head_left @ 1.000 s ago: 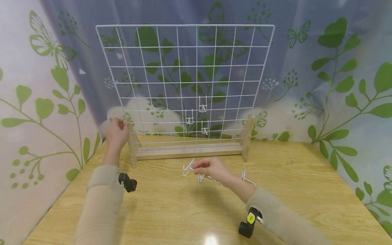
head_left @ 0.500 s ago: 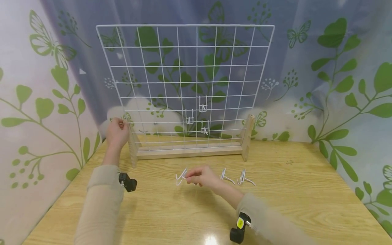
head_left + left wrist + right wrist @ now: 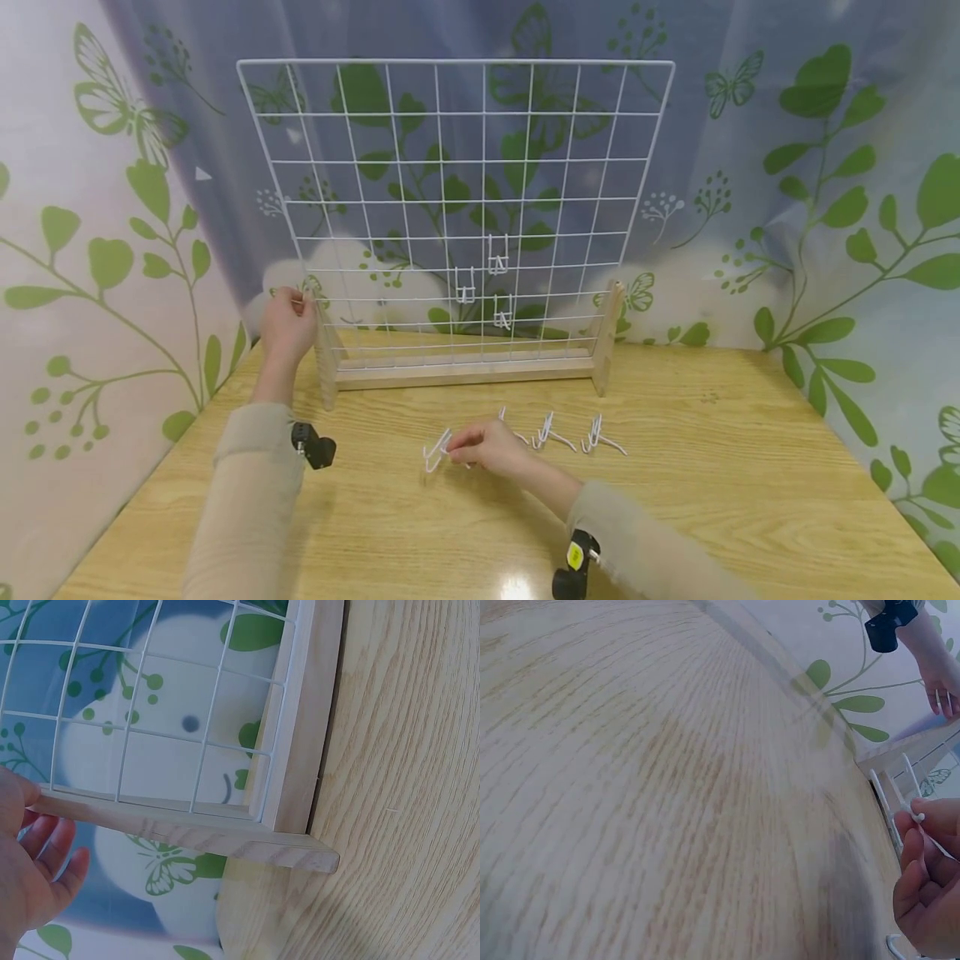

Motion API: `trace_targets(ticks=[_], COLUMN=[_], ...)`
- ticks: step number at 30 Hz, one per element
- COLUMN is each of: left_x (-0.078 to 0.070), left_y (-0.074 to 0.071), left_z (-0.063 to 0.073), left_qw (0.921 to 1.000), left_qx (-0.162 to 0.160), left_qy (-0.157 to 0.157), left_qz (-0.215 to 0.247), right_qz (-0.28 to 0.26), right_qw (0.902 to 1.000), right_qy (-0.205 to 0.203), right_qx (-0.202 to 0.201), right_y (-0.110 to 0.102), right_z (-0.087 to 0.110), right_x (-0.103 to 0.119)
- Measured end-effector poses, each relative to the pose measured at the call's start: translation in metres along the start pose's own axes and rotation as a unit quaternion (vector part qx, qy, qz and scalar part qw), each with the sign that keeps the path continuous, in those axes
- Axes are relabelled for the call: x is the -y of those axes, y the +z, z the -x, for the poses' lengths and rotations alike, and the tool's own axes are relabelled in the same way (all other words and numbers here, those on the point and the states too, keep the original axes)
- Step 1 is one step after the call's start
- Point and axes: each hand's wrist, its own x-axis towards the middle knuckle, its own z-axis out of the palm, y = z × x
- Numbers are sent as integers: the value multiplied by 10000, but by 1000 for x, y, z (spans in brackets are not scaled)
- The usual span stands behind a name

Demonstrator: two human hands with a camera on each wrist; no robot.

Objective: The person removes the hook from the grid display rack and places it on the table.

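Note:
A white wire grid panel stands in a wooden stand. Thumb and fingers of my left hand grip the upper end of the stand's left upright; the left wrist view shows this hand at the upright's tip. Low over the table, my right hand pinches a white wire hook, whose prongs point left. In the right wrist view, the fingertips hold that hook by its rod end. Partly behind the right hand lies another hook.
Three hooks hang on the grid: an upper one, a left one and a lower one. Two more hooks, one beside the other, lie right of my right hand. A patterned curtain surrounds the wooden table.
My right hand has moved left and nearer to me with the pinched hook, uncovering hooks on the table. The left hand stays at the stand's upright.

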Motion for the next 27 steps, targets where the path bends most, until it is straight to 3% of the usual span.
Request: trace_targets(ticks=[27], left_x=[-1], left_y=[-1], left_z=[1], left_qw=[10000], left_qx=[66], left_qy=[-11], left_qz=[1], right_qz=[165], right_qw=[9993], right_qy=[285], right_qx=[-146], right_y=[6], right_z=[-1], right_x=[-11])
